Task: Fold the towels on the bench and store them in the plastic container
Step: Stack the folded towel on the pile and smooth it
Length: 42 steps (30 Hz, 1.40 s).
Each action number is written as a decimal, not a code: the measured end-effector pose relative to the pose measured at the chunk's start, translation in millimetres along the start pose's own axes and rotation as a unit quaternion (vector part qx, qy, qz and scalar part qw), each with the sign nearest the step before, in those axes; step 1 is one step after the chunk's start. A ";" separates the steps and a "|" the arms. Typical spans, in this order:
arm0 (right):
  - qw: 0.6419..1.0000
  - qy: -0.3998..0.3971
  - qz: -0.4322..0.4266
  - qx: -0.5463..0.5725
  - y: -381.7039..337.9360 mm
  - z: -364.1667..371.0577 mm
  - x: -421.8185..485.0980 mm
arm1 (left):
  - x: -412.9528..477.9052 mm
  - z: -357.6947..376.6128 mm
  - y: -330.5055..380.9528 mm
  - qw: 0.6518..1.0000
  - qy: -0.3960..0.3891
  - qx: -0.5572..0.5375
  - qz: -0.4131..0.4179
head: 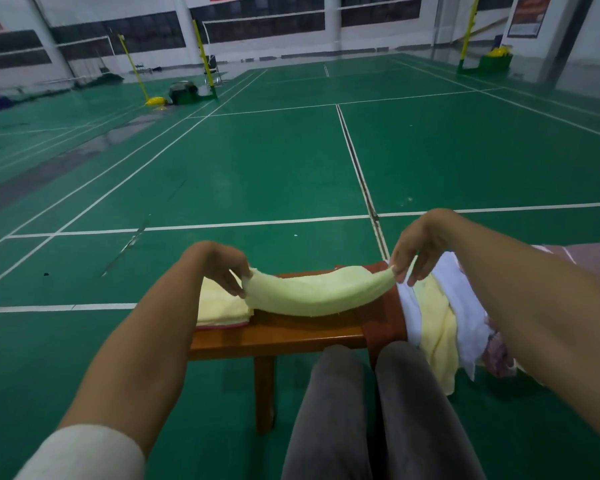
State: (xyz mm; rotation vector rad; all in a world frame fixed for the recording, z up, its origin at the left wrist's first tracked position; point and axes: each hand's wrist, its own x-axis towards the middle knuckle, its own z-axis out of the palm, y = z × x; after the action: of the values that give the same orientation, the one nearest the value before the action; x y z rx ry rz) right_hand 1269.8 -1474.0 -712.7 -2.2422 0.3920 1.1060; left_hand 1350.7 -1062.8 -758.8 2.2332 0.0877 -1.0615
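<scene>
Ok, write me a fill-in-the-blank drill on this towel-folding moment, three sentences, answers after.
1. The pale green towel is stretched between ____ hands, the left hand and the right hand.
2. The folded yellow towel lies on the wooden ____.
3. The unfolded white towel lies to the ____ of the green one.

Missing words: two; bench; right

A wooden bench (pixel 278 336) bears a folded yellow towel (pixel 219 306) and unfolded towels (pixel 437 317).
</scene>
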 end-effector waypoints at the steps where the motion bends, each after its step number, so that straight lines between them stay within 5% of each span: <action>1: 1.000 -0.014 0.013 -0.020 2.0 5.9 2.5 | -0.6 4.3 -1.7 0.999 -0.018 0.030 -0.014; 12: 0.981 -0.161 0.086 -0.061 5.0 38.3 25.2 | 11.5 26.1 -9.3 0.983 -0.082 0.123 -0.110; 15: 0.999 -0.044 0.003 -0.007 71.3 20.4 198.3 | 20.0 26.3 -12.1 0.984 -0.072 0.130 -0.102; 17: 0.998 -0.030 -0.005 0.064 81.9 24.5 237.1 | 26.6 27.3 -11.8 0.988 -0.054 0.123 -0.078; 21: 1.000 0.002 0.007 -0.002 2.2 36.2 66.9 | 43.0 28.5 -9.6 0.991 0.037 0.131 -0.006; 28: 0.986 0.158 -0.034 -0.047 1.1 20.6 109.6 | 71.0 20.2 -8.2 0.966 0.194 0.166 0.038; 35: 0.949 0.300 -0.012 -0.101 -0.5 9.3 156.1 | 106.8 16.3 -12.7 0.941 0.271 0.200 0.039; 42: 0.926 0.354 0.025 -0.129 -4.6 20.4 189.5 | 140.3 28.0 -14.6 0.919 0.316 0.236 0.014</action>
State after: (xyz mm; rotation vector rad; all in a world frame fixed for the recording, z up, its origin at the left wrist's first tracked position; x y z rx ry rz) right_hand 1374.9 -1457.3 -870.8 -2.8416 0.6197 0.3338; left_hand 1421.1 -1097.0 -879.4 2.9331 0.0802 -0.3145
